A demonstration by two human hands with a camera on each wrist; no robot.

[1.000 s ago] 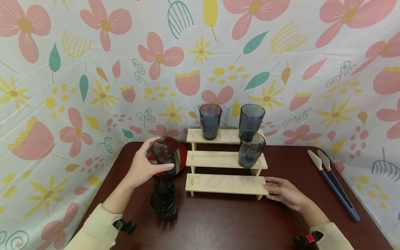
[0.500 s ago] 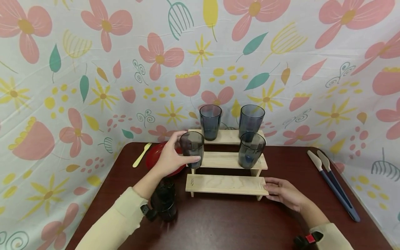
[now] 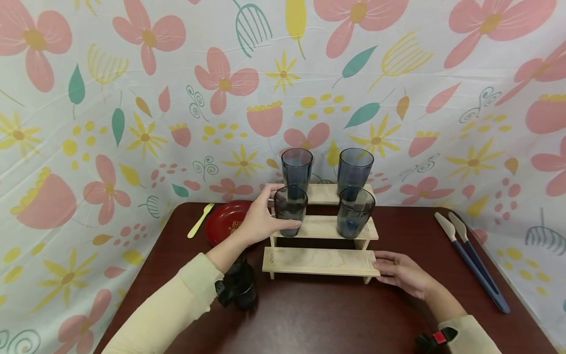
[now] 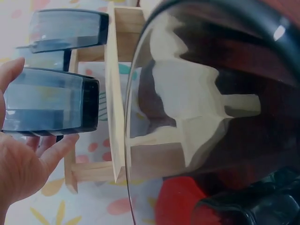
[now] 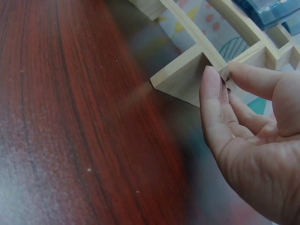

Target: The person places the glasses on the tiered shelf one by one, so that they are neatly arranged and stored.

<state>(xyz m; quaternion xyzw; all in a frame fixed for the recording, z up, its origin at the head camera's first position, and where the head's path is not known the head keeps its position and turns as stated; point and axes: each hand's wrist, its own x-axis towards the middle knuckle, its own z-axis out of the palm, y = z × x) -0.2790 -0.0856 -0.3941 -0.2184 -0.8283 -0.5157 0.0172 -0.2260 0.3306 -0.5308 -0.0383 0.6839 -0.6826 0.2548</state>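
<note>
My left hand (image 3: 265, 219) grips a dark tinted glass tumbler (image 3: 292, 211) at the left end of the middle step of a three-step wooden rack (image 3: 323, 260). In the left wrist view, a small gap shows between the tumbler's base (image 4: 90, 104) and the step. Thumb and fingers lie on opposite sides of it. My right hand (image 3: 404, 275) pinches the right end of the lowest step, thumb above and fingers below in the right wrist view. Two tumblers stand on the top step, left (image 3: 297, 167) and right (image 3: 355, 167). Another tumbler (image 3: 355, 216) stands at the middle step's right end.
A dark glass (image 3: 245, 292) stands on the brown table (image 3: 318, 319), partly behind my left wrist. A red plate (image 3: 223, 219) and a yellow fork (image 3: 201, 221) lie at the back left. Blue-handled tongs (image 3: 477, 270) lie at the right. A flowered cloth (image 3: 283, 98) hangs behind.
My left hand has carried the tumbler rightward from over the red plate to the middle step's left end. The plate and fork have come into view. My right hand stays on the rack.
</note>
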